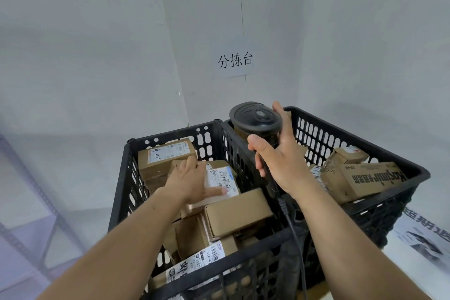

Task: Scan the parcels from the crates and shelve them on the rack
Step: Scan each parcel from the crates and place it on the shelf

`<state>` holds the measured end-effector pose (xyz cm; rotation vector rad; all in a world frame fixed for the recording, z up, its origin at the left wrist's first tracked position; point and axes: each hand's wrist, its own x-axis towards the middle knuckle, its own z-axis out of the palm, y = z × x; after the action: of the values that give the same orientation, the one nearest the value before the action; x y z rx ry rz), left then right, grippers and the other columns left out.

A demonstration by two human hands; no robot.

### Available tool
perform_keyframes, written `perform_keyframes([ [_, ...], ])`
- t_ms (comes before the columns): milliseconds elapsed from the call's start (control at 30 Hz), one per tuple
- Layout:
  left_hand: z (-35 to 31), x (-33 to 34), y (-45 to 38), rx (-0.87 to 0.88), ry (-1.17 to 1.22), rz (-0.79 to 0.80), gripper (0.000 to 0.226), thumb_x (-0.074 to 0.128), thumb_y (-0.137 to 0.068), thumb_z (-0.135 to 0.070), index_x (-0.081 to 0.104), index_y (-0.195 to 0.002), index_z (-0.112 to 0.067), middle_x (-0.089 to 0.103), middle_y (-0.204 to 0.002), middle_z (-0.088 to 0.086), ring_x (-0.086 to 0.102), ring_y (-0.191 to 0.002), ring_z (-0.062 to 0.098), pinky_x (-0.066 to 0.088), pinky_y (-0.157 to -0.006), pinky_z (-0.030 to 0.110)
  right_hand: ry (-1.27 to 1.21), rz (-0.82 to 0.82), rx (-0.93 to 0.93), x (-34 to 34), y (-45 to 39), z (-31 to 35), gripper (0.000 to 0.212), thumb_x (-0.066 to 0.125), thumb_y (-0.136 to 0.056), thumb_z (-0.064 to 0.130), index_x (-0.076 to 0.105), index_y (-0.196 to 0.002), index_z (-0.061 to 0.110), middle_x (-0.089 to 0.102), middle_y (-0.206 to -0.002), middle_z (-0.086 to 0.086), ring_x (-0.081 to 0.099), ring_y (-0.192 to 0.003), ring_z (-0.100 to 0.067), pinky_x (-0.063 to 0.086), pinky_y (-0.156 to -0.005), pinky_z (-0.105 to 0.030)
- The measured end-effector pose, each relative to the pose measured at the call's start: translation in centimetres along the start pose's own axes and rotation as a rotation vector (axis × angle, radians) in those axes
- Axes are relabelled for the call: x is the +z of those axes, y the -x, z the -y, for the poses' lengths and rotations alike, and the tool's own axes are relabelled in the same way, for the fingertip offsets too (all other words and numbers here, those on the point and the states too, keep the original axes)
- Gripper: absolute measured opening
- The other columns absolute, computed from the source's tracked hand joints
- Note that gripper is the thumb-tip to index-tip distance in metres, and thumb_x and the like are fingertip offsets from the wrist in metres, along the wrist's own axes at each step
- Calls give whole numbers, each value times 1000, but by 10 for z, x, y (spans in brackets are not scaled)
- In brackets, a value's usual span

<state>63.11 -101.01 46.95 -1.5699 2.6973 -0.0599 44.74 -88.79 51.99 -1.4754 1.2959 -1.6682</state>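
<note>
Two black plastic crates stand side by side, the left crate (121,178) and the right crate (360,129), both holding brown cardboard parcels. My left hand (188,181) reaches into the left crate and grips a parcel with a white barcode label (220,179), thumb lying across the label. My right hand (280,161) holds a black barcode scanner (255,119) by its handle above the wall between the crates, head pointing away from me. The scanner's cable (295,246) hangs down between my forearms.
More parcels fill the left crate, among them a plain box (237,213) and a labelled one at the back (165,153). A long printed carton (360,181) lies in the right crate. A grey metal rack (31,202) stands at the left. A paper sign (235,61) hangs on the wall.
</note>
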Motion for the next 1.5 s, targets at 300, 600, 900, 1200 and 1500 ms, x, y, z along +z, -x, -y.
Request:
perform_keyframes([
  [300, 29, -12, 8, -21, 859, 221, 38, 70, -84, -41, 41, -92, -17, 72, -101, 8, 73, -85, 23, 60, -79, 43, 12, -5, -19, 11, 7, 5, 87, 65, -92, 26, 5, -152, 45, 51, -134, -20, 55, -51, -12, 47, -47, -24],
  [600, 48, -26, 26, -75, 854, 481, 81, 86, -60, -26, 36, -124, -30, 56, -128, 10, 64, -109, 27, 54, -90, 37, 48, 9, -17, 21, 15, 13, 87, 64, -93, 26, 5, -153, 45, 53, -133, -16, 55, -49, -10, 48, -46, -23],
  [900, 55, -42, 53, -126, 685, 589, 118, 80, -76, -28, -12, -145, -55, 44, -146, 6, 50, -124, 33, 53, -89, 44, 37, 37, -34, 25, 29, 18, 87, 66, -92, 27, 5, -149, 49, 54, -128, -9, 55, -51, -14, 47, -46, -25],
  [1200, 37, -23, 66, 38, 1291, -238, 124, 80, -72, 5, -4, -153, -38, 59, -132, -7, 57, -120, 8, 47, -103, 42, -6, 73, 3, 32, 58, 29, 90, 65, -91, 26, 5, -153, 46, 60, -93, -5, 52, -49, -11, 49, -50, -27],
  [1500, 19, -27, 76, 111, 1241, -368, 119, 77, -75, 3, -7, -154, -31, 52, -129, -18, 51, -104, -20, 43, -98, 19, -58, 96, 73, 43, 113, 30, 92, 71, -87, 14, 11, -131, 69, 52, -131, -13, 53, -54, -17, 50, -51, -27],
])
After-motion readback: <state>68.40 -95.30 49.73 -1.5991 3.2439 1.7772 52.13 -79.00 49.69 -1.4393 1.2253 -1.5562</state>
